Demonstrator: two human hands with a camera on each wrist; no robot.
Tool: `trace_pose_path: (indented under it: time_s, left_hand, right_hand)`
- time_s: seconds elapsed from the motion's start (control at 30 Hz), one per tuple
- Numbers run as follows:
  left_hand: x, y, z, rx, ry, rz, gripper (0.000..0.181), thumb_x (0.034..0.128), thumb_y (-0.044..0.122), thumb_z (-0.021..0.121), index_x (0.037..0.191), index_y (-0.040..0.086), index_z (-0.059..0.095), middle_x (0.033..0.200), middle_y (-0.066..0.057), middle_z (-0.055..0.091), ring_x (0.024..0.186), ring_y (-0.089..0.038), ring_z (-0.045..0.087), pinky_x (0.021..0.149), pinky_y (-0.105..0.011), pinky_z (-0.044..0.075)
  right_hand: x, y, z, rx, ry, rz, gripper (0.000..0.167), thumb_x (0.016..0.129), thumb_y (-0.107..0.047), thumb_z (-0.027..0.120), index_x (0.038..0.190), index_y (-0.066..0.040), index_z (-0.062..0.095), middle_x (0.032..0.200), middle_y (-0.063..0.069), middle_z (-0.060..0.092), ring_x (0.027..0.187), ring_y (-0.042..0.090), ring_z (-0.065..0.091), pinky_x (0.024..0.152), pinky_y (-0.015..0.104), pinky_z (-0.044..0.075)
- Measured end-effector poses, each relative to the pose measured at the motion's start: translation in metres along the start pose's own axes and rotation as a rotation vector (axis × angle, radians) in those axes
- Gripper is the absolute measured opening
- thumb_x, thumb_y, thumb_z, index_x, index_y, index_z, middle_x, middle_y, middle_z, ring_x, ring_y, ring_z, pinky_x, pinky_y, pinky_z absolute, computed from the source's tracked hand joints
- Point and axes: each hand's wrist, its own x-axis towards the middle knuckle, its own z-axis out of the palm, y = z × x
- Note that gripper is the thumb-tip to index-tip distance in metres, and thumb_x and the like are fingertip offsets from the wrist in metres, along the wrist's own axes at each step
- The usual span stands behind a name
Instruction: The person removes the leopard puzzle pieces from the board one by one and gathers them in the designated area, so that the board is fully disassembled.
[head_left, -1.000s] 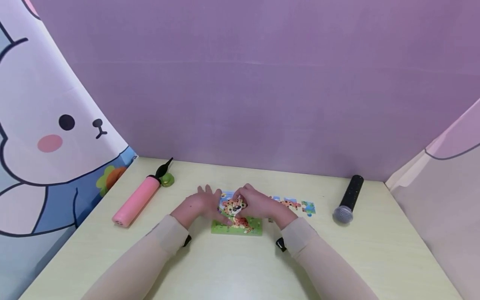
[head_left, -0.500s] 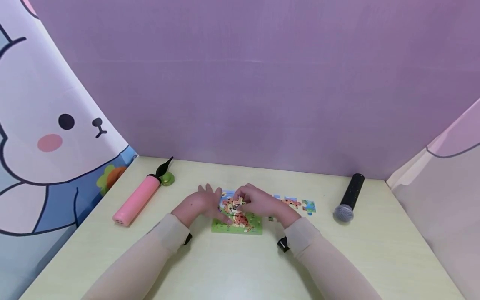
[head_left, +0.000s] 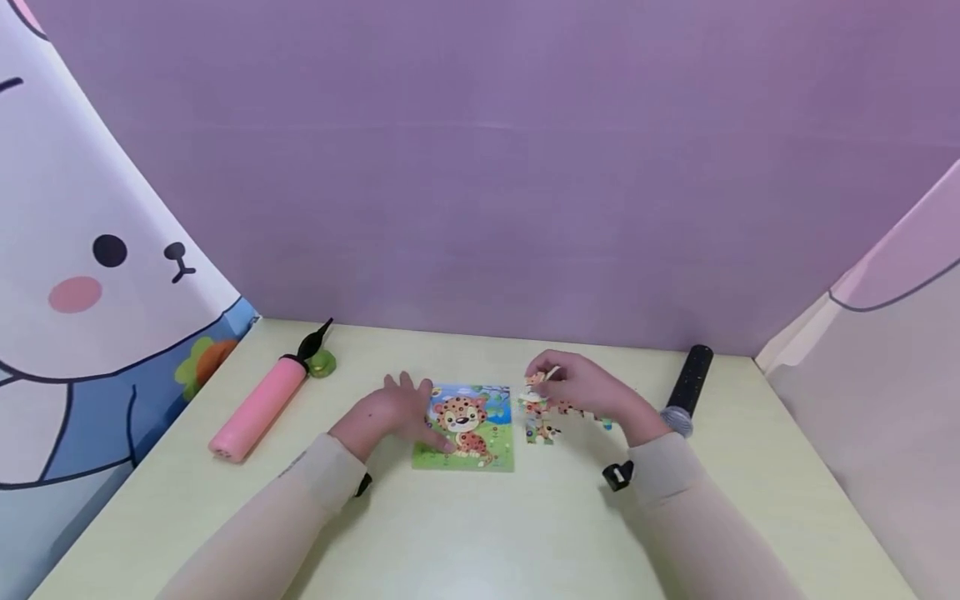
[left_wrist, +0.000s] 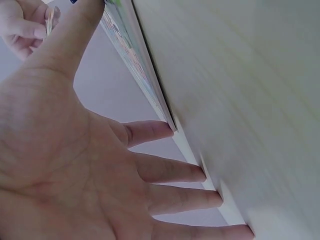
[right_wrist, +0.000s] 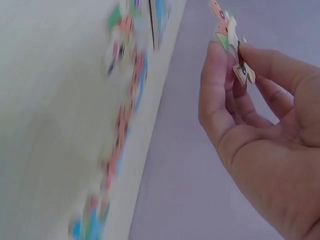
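Note:
A square picture board (head_left: 465,442) showing a spotted cub lies flat at the middle of the table. My left hand (head_left: 390,414) rests at its left edge, thumb over the board and fingers straight, touching the tabletop in the left wrist view. Between thumb and fingers, my right hand (head_left: 581,385) pinches a puzzle piece (right_wrist: 232,42), possibly more than one joined, raised off the table to the right of the board. Below and beside that hand lie several loose puzzle pieces (head_left: 542,431), some covered by it in the head view.
On the left lies a pink pump (head_left: 258,408) with a black nozzle, a small green object (head_left: 322,363) beside it. A black microphone (head_left: 690,383) lies on the right, partly behind my right wrist. A purple backdrop (head_left: 480,208) stands along the table's rear edge.
My right hand has moved right, off the board, carrying the pinched piece over to the loose pieces. The cub picture shows more fully. My left hand remains at the board's left edge.

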Motion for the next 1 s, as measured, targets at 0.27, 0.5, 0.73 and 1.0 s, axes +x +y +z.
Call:
trace_pose_path:
  time_s: [0.27,0.5,0.73,1.0]
  left_hand:
    - [-0.002,-0.002,-0.002,-0.006,-0.008,0.003,0.129,0.0794,0.076,0.08,0.168,0.002,0.024,0.172,-0.042,0.014,0.159,-0.066,0.014,0.121,-0.077,0.035]
    - [-0.002,-0.003,-0.001,-0.012,-0.007,0.004,0.127,0.0806,0.076,0.079,0.168,0.002,0.023,0.172,-0.041,0.013,0.159,-0.065,0.013,0.121,-0.077,0.036]
    - [0.0,-0.003,-0.001,-0.007,-0.015,0.012,0.126,0.0829,0.075,0.078,0.169,0.002,0.022,0.172,-0.041,0.013,0.159,-0.065,0.012,0.122,-0.076,0.035]
    - [-0.001,-0.004,0.0,-0.013,0.002,0.023,0.128,0.0801,0.076,0.08,0.167,0.0,0.024,0.171,-0.043,0.014,0.158,-0.067,0.014,0.12,-0.078,0.037]
  right_hand:
    - [-0.025,0.023,-0.024,-0.04,-0.156,0.078,0.016,0.103,-0.008,0.064,0.117,-0.008,0.07,0.101,0.008,0.063,0.08,0.022,0.061,0.073,0.039,0.057]
    - [-0.031,0.031,-0.026,-0.1,-0.196,0.101,0.013,0.102,-0.01,0.069,0.114,-0.007,0.072,0.102,0.009,0.072,0.084,0.024,0.066,0.079,0.039,0.06]
    - [-0.03,0.036,-0.026,-0.198,-0.148,0.099,0.013,0.101,-0.015,0.072,0.113,-0.013,0.076,0.104,0.005,0.07,0.086,0.016,0.056,0.071,0.029,0.05]
    - [-0.03,0.039,-0.025,-0.207,-0.129,0.082,0.015,0.103,-0.019,0.072,0.115,-0.012,0.076,0.117,0.009,0.067,0.095,0.017,0.055,0.076,0.028,0.049]
